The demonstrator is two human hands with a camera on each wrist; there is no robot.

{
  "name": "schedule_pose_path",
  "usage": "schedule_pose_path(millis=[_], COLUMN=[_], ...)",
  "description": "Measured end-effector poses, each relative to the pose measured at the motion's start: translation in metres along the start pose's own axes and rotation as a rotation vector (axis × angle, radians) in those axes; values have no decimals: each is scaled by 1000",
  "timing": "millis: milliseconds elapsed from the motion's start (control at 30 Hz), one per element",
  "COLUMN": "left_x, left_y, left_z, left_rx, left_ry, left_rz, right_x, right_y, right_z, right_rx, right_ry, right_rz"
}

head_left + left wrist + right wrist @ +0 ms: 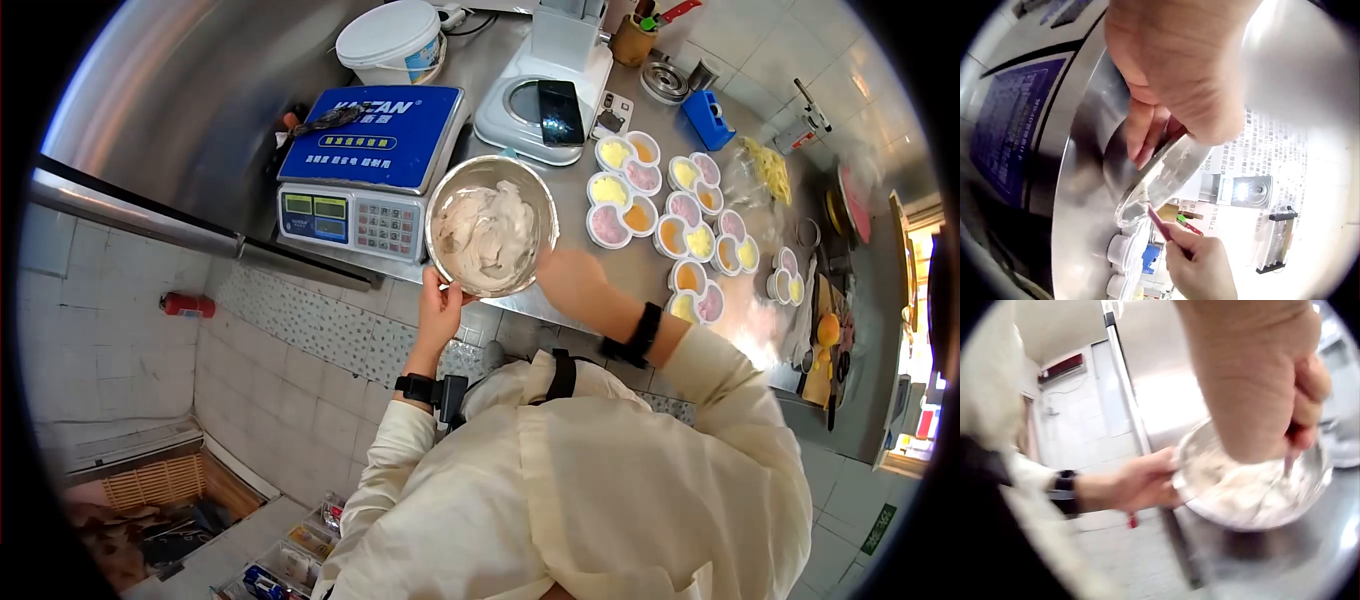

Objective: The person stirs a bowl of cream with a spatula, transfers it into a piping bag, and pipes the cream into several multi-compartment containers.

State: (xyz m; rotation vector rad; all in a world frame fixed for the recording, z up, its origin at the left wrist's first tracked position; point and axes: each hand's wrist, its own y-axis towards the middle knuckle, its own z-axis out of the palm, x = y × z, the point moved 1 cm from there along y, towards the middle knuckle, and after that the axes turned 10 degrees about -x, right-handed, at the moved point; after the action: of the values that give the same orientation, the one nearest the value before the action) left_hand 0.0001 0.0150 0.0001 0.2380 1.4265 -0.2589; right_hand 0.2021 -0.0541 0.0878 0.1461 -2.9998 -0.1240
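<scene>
A round metal mixing bowl (546, 192) holds a thick, pale, whipped-looking mixture (490, 230). My left hand (438, 308) grips the bowl's near left side, with curled fingers (1140, 132) against its outside in the left wrist view. At the bowl's right rim my right hand (575, 280) holds a tool by its slim pinkish handle (1159, 224). The tool's lower end is in the mixture, so its kind is hidden. In the right wrist view the right hand (1266, 406) is over the bowl, and the left hand (1147, 481) is at the opposite rim.
A blue-topped digital scale (370, 140) stands left of the bowl. Behind are a white lidded bucket (390, 40) and a white machine with a phone (560, 112) on it. Several three-part white cups (625, 205) with coloured fillings stand to the right. A knife (832, 400) lies far right.
</scene>
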Motion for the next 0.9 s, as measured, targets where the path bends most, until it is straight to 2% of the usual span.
schedule_pose_path(millis=[33, 67, 133, 167, 267, 367, 433, 467, 500, 533, 567, 600, 667, 700, 733, 800, 833, 867, 900], left_x=[-4, -7, -4, -3, -4, 7, 8, 7, 7, 7, 6, 6, 10, 13, 13, 11, 6, 3, 0], left_y=[-1, 0, -2, -3, -4, -8, -11, -10, -10, -10, -9, -9, -6, -5, -4, -6, -3, -1, -3], left_z=[0, -1, -6, -6, 1, 9, 14, 15, 12, 10, 12, 12, 8, 5, 5, 5, 4, 4, 6], left_rx=[4, 6, 26, 47, -9, 17, 35, 39, 60, 59, 25, -4, -1, 27, 55, 62, 63, 65, 54], left_ry=[16, 31, 86, 143, 54, 43, -4, -52, -5, 4, -40, -81, -60, -52, -47, -6, 36, 43, 37], left_rz=[2, 5, 52, 105, 58, 33, 8, -1, 10, 15, -6, -32, -32, -36, -35, -32, -22, -11, -25], right_x=[0, -11, -37, -42, -39, 3, 1, -7, -16, -10, 1, 15, 38, 40, 32, 23, 27, 34, 49], right_y=[-6, -3, 3, -5, -20, -22, -6, 4, 8, 5, -10, -16, -19, -11, -8, 1, -10, -13, -12], right_z=[2, 0, -9, -2, 24, 24, 23, 25, 29, 16, 1, -9, -16, -17, -13, -3, -2, -1, -19], right_rx=[72, 71, -239, -229, 135, 276, 257, 131, -52, -135, -56, -64, 198, 92, 89, -127, -83, -96, 64], right_ry=[-43, -44, -126, -131, 538, 811, 924, 796, 499, 282, 249, 256, 310, 283, 283, 125, 13, 15, 93], right_rz=[-166, -167, -156, -161, 292, 414, 476, 441, 355, 285, 213, 212, 89, 123, 132, 188, 61, 60, 85])
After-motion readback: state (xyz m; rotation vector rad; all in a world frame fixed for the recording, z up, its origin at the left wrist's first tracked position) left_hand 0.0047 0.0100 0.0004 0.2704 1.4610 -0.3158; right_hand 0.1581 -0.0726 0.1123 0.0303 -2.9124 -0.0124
